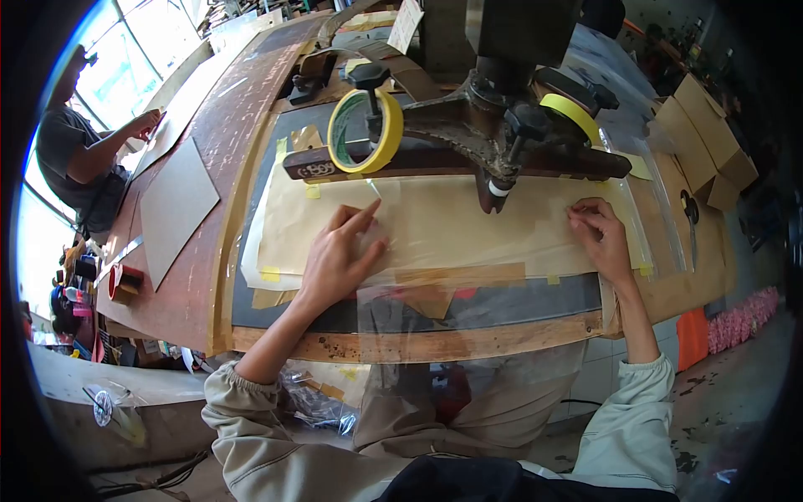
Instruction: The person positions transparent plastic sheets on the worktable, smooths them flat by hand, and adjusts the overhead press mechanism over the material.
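Presently, a broad tan paper sheet [477, 238] is seen flat on a dark mat [326, 315], and is taken as the clock's centre. A dark, narrow bar [452, 165], carried by a worn metal frame [460, 125], lies across its far edge at twelve o'clock. Clear, wrinkled plastic film [401, 322] is draped over the near edge and past the pale wooden table rim [418, 344] at six o'clock.

Left hand [339, 255], between eight and nine: spread palm-down over the sheet, index finger extended toward the bar; no gripped object visible. Right hand [600, 238], at three: fingertips and thumb drawn together near the sheet's right end. Whether film or a small piece is pinched there cannot be made out.

Two yellow tape rolls are hung on the frame, one at eleven [391, 130], one between one and two [569, 115]. Black-handled scissors [692, 219] are placed farther out at three.

Step in hand, by judgement: sheet and film being positioned or smoothed beneath the bar. For the next move, even tension between both hands would be called for, with the sheet kept square to the bar.
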A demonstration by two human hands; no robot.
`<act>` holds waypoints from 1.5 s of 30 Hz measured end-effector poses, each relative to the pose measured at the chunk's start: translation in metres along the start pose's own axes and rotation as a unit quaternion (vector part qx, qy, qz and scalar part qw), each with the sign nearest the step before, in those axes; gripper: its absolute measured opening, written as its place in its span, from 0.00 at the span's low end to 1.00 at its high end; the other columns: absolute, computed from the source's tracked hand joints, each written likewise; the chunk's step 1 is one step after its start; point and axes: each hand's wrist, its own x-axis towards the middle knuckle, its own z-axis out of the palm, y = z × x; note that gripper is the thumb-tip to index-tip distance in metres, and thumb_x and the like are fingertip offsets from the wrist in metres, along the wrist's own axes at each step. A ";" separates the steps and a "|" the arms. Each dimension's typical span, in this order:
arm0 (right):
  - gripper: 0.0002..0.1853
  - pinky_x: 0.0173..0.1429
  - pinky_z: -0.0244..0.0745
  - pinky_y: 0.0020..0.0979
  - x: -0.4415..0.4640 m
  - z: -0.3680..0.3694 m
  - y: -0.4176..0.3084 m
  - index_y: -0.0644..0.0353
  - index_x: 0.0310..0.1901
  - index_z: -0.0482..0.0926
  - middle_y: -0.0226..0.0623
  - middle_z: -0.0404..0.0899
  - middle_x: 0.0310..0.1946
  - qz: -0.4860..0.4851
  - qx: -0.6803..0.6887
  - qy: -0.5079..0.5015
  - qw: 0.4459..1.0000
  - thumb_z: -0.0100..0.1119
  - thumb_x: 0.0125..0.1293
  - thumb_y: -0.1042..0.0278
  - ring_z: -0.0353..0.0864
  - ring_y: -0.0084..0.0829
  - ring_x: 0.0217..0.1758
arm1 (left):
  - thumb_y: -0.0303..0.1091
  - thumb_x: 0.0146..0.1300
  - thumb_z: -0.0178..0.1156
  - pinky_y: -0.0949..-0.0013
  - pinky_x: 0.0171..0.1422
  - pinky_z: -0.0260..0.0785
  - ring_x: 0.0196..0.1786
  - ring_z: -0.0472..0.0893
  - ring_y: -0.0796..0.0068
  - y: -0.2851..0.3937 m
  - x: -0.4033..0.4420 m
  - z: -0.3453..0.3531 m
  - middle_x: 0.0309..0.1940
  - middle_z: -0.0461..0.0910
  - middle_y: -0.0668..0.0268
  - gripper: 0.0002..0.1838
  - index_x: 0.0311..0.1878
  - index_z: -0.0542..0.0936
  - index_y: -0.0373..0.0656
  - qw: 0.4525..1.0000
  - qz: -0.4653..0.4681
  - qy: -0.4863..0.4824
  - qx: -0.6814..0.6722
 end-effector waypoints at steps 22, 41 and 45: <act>0.08 0.59 0.63 0.30 0.006 -0.004 -0.005 0.66 0.30 0.81 0.34 0.71 0.41 0.068 -0.013 -0.069 0.995 0.66 0.61 0.70 0.68 0.32 0.51 | 0.33 0.74 0.52 0.88 0.27 0.57 0.21 0.66 0.94 0.003 0.003 -0.016 0.34 0.75 0.74 0.08 0.45 0.79 0.41 0.900 -0.209 -0.127 -0.361; 0.08 0.59 0.62 0.32 0.006 -0.009 -0.013 0.65 0.28 0.79 0.32 0.70 0.41 0.036 -0.009 -0.139 0.990 0.66 0.58 0.70 0.65 0.32 0.51 | 0.30 0.73 0.52 0.85 0.28 0.54 0.26 0.65 0.94 0.002 0.007 -0.018 0.31 0.76 0.75 0.07 0.43 0.79 0.41 0.904 -0.201 -0.134 -0.352; 0.10 0.56 0.63 0.32 0.005 -0.012 -0.016 0.65 0.21 0.76 0.32 0.70 0.40 0.026 0.003 -0.144 0.989 0.66 0.51 0.70 0.65 0.32 0.50 | 0.30 0.72 0.52 0.86 0.27 0.56 0.24 0.66 0.93 -0.002 0.008 -0.023 0.31 0.77 0.74 0.07 0.43 0.80 0.40 0.906 -0.202 -0.150 -0.341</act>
